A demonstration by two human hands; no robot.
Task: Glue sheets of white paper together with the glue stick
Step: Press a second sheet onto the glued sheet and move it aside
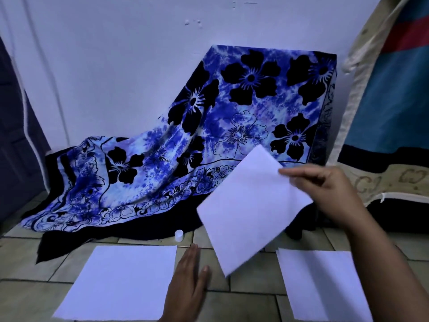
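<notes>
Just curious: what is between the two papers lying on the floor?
Head view: the left hand lies flat on the tiles there; a third sheet, pinched by the right hand, hangs above.

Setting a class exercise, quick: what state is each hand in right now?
Left hand: open, fingers straight, at the right edge of the left sheet.
Right hand: closed, pinching the raised sheet.

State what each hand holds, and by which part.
The right hand pinches the raised sheet by its upper right edge. The left hand holds nothing; it lies flat at the left sheet's right edge.
</notes>
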